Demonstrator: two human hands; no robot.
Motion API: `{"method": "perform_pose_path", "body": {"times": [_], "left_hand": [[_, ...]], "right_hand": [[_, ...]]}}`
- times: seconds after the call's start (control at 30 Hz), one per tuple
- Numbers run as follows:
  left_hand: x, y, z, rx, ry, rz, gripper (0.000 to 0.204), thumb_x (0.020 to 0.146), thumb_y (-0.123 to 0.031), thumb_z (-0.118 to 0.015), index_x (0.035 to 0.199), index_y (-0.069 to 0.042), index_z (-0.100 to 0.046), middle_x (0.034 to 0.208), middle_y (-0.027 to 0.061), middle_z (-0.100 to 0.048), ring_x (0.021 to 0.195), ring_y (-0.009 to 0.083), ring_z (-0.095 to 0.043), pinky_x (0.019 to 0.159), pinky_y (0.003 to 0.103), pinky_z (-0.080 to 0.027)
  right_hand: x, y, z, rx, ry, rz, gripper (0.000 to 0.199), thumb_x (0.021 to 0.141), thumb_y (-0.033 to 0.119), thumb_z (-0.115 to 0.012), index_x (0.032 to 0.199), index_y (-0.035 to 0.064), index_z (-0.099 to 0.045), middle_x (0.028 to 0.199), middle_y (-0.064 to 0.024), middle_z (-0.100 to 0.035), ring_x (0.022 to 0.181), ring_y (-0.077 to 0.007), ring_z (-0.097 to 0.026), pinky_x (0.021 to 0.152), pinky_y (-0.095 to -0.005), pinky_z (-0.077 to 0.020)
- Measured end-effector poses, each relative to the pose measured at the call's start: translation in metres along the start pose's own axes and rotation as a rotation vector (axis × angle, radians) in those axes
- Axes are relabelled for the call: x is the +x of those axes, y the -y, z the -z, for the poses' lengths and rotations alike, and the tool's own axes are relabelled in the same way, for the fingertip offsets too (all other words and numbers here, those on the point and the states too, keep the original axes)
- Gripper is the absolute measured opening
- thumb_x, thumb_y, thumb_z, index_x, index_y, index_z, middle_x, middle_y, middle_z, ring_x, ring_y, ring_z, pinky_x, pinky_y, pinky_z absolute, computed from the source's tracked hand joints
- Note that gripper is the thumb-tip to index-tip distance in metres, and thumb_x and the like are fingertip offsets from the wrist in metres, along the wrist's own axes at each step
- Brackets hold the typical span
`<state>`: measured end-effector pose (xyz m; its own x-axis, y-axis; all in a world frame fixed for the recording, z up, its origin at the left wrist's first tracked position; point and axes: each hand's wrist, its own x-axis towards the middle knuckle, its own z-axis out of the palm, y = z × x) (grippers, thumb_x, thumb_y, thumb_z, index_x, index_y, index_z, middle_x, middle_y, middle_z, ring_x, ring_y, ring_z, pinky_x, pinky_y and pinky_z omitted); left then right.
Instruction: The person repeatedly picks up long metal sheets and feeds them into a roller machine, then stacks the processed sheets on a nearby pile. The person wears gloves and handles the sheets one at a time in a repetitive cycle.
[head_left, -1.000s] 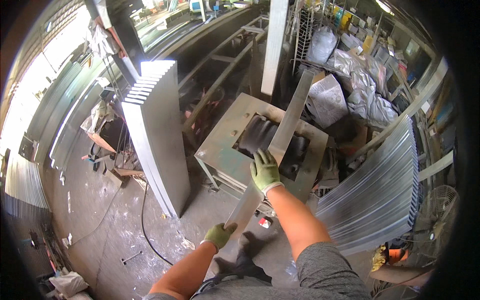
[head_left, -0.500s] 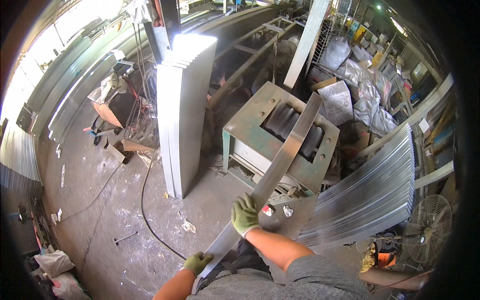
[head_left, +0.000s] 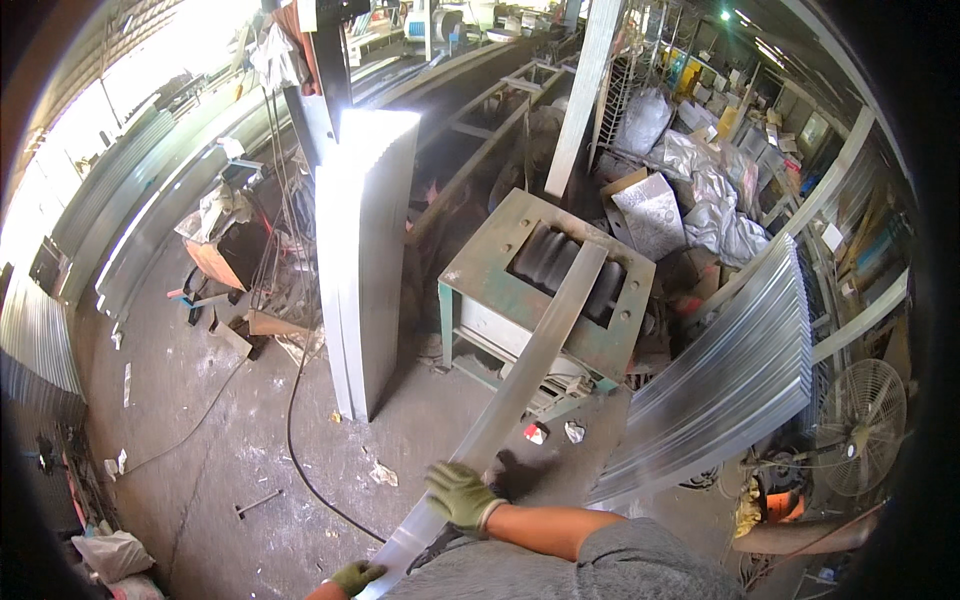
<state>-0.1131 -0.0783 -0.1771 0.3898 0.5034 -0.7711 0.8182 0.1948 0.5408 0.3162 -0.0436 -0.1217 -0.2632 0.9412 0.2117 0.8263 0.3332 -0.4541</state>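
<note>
A long flat metal strip [head_left: 508, 400] slants from near my body up to the machine. Its far end lies over the dark ribbed rollers [head_left: 548, 262] in the top of a worn green-and-grey machine [head_left: 480, 262]. My gloved right hand [head_left: 460, 496] lies across the strip partway along, fingers over its left edge and palm on it. Lower down, at the near end, my gloved left hand [head_left: 355, 577] grips the strip's left edge, with the thumb on top. Part of the left hand's fingers is hidden under the strip.
A tall stack of pale metal panels [head_left: 365, 270] stands left of the machine. Curved corrugated sheets [head_left: 715, 375] lean at the right, beside a fan [head_left: 860, 428]. A black hose [head_left: 293, 425] and a small T-shaped metal rod [head_left: 260, 504] lie on the floor.
The strip and both my hands have come back toward my body. Its far end has drawn nearer across the rollers. My view has tilted up slightly.
</note>
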Motion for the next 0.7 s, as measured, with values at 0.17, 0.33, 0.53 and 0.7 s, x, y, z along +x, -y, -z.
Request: {"method": "perform_pose_path", "body": {"times": [0.17,0.33,0.53,0.7], "left_hand": [[0.081,-0.117,-0.001,-0.331,0.160,0.065,0.073,0.100,-0.066,-0.072,0.128,0.001,-0.078,0.101,0.0081,-0.079,0.094,0.0204,-0.073,0.087,0.039,-0.058],[0.128,-0.283,0.017,-0.548,0.229,-0.427,0.082,0.102,-0.052,-0.076,0.158,0.001,-0.049,0.116,0.0094,-0.074,0.097,0.0220,-0.071,0.088,0.039,-0.059],[0.128,-0.370,0.020,0.392,0.026,-0.360,0.072,0.089,-0.022,-0.068,0.154,0.001,-0.050,0.122,0.0340,-0.074,0.118,0.0495,-0.071,0.100,0.052,-0.056],[0.117,-0.342,0.009,0.171,-0.111,-0.296,0.049,0.092,-0.025,-0.065,0.139,-0.013,-0.067,0.113,0.0250,-0.078,0.110,0.0456,-0.075,0.091,0.055,-0.059]], "right_hand": [[0.052,-0.102,0.090,0.012,-0.192,-0.075,0.041,0.107,0.039,-0.062,0.084,0.0083,-0.078,0.094,-0.0111,-0.079,0.092,-0.0314,-0.074,0.090,-0.0523,-0.0572],[0.111,-0.214,0.186,-0.285,-0.053,-0.267,0.065,0.110,0.052,-0.052,0.066,0.0111,-0.077,0.071,-0.0166,-0.074,0.073,-0.0382,-0.073,0.082,-0.0529,-0.0551],[0.137,-0.245,0.204,-0.364,-0.022,-0.356,0.062,0.109,0.052,-0.052,0.078,0.0097,-0.083,0.083,-0.0184,-0.079,0.086,-0.0383,-0.076,0.098,-0.0543,-0.0521],[0.134,-0.230,0.183,-0.332,-0.085,-0.294,0.060,0.108,0.044,-0.052,0.066,0.0125,-0.079,0.071,-0.0140,-0.076,0.074,-0.0351,-0.075,0.089,-0.0498,-0.0537]]}}
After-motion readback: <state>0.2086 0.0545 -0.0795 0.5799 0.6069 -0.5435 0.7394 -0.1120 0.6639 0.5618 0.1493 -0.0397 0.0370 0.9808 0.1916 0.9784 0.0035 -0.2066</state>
